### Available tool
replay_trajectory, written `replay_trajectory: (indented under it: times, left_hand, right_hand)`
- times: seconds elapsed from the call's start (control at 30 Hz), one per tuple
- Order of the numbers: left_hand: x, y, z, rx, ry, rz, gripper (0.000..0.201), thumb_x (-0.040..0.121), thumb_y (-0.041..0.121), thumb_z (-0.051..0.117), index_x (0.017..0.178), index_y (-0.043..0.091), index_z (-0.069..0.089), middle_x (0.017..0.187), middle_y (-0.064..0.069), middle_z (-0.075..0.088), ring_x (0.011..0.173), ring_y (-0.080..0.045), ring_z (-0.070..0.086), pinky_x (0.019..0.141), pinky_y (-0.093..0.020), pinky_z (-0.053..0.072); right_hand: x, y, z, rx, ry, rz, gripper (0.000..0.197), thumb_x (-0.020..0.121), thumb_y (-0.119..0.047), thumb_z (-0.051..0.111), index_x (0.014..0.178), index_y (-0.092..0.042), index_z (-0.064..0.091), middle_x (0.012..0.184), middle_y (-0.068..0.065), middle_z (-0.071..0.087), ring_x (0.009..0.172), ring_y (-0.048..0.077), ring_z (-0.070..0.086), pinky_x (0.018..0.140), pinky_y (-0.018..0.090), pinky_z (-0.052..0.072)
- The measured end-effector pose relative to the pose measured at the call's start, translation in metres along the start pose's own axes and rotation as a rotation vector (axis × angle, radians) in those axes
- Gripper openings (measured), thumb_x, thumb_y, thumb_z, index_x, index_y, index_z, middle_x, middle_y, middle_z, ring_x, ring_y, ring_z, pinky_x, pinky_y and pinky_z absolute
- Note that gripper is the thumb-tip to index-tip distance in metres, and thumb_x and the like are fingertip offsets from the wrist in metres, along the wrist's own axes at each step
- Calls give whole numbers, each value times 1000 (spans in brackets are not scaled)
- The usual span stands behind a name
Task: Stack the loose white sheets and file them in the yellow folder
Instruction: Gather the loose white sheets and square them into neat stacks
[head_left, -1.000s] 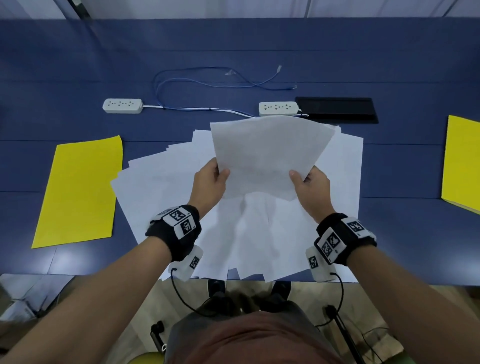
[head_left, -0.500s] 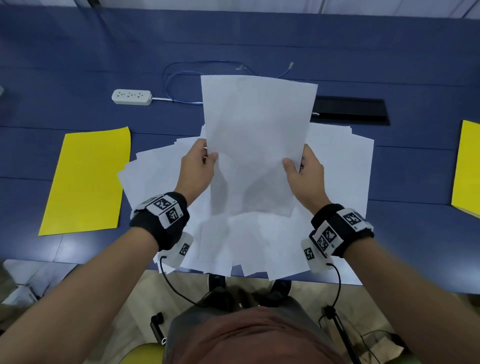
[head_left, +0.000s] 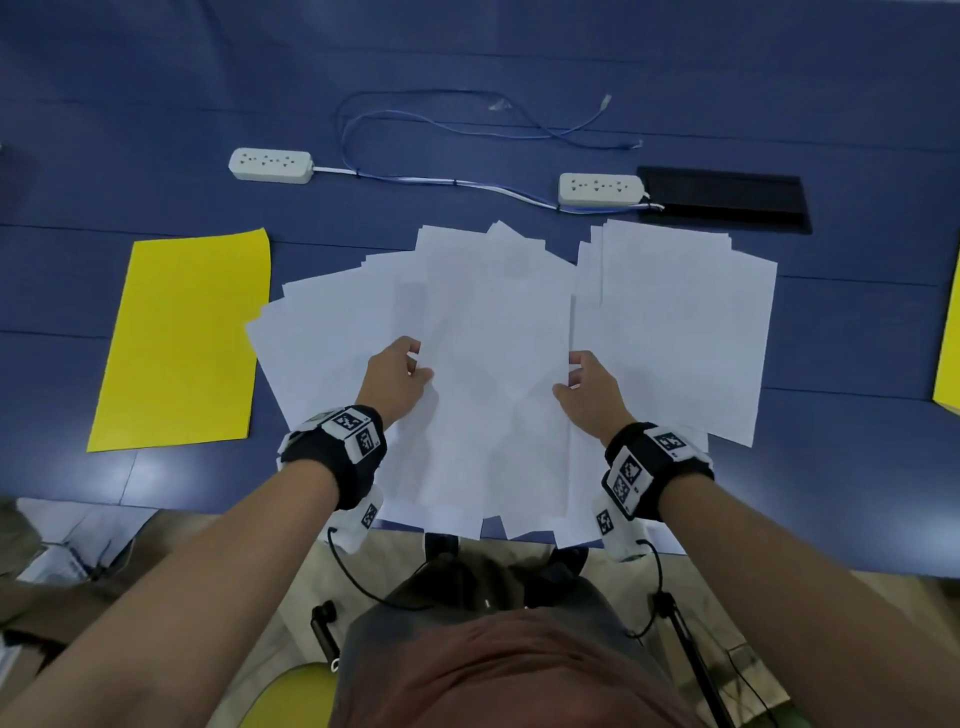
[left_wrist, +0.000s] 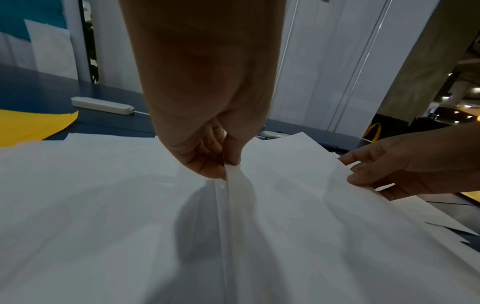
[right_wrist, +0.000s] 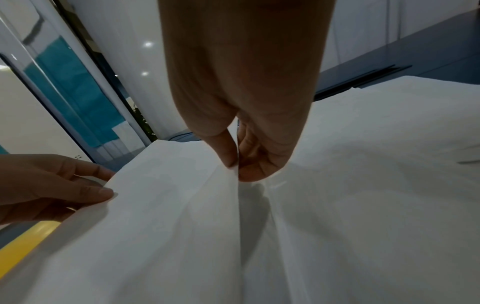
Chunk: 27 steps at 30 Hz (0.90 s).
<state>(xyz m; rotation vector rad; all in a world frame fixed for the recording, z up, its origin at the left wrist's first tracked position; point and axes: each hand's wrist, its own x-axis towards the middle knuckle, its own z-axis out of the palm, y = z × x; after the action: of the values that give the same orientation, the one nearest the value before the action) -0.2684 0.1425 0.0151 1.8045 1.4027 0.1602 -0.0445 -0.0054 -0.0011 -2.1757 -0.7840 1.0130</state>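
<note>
Both hands hold a small stack of white sheets (head_left: 493, 374) by its side edges, just above the spread of loose sheets (head_left: 332, 332) fanned across the middle of the blue tabletop (head_left: 156, 104). Left hand (head_left: 396, 382) pinches the stack's left edge btwn thumb and fingers (left_wrist: 207, 164); left wrist view shows thumb on top, fingers curled under the edge. Right hand (head_left: 589, 392) does the same on the right edge, thumb and fingers (right_wrist: 257, 160) pressed together w/ the paper edge caught btwn them. Stack lies roughly flat, long side running away from the person, near end reaching the tabletop's front edge. More loose sheets sit in a rough pile to the right (head_left: 685, 332), partly under the held stack.

Yellow folder (head_left: 182, 338) lies flat at the left, just beside the spread, closed as far as I can tell. Another yellow piece (head_left: 948, 364) shows at the far right edge, cut off by the frame. Behind the papers: two white power strips (head_left: 271, 165) (head_left: 600, 188), a looped blue cable (head_left: 467, 111), a black flat panel (head_left: 724, 200).
</note>
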Motion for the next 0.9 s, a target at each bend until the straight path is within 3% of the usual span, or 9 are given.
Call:
replay_trajectory:
  times: [0.17, 0.3, 0.5, 0.63, 0.77, 0.9]
  left_hand:
    - [7, -12, 11, -10, -36, -34, 29, 91, 9, 64, 119, 9, 57, 84, -4, 60, 77, -19, 56, 59, -17, 40]
    - [15, -13, 16, -18, -69, -60, 26, 90, 6, 65, 115, 8, 58, 75, -1, 60, 74, -22, 59, 73, -28, 49]
    - [20, -14, 16, 8, -109, -82, 28, 89, 6, 64, 116, 10, 55, 90, -10, 66, 78, -30, 67, 78, -36, 57]
    - [23, -13, 17, 68, -96, -95, 31, 86, 6, 61, 116, 10, 55, 96, -13, 68, 75, -29, 66, 75, -37, 58]
    - [28, -4, 20, 74, -56, -99, 26, 85, 7, 59, 112, 8, 57, 95, -13, 68, 73, -29, 65, 72, -37, 59]
    - [37, 20, 27, 80, -67, -67, 23, 85, 8, 60, 109, 10, 60, 93, -9, 67, 71, -24, 62, 72, -36, 59]
  right_hand:
    - [5, 11, 7, -11, 40, 25, 38, 91, -5, 56, 128, -10, 49, 89, -1, 54, 84, 18, 56, 67, 24, 44]
    - [9, 16, 9, -6, 45, 37, 42, 90, -5, 55, 130, -11, 48, 92, 4, 58, 82, 21, 58, 68, 28, 48]
    - [14, 17, 9, -36, 31, 13, 50, 90, -2, 52, 138, -13, 41, 89, 4, 55, 79, 20, 56, 64, 23, 46]
    - [15, 21, 6, -55, 31, 30, 53, 88, 1, 52, 137, -12, 41, 88, 8, 57, 81, 22, 56, 70, 27, 47]
    - [19, 25, -1, -39, 45, 55, 55, 86, -2, 53, 138, -14, 41, 106, 7, 56, 103, 25, 56, 81, 29, 46]
    - [23, 24, -16, -42, 50, 36, 51, 88, -7, 58, 136, -14, 44, 112, 7, 54, 100, 20, 53, 84, 29, 46]
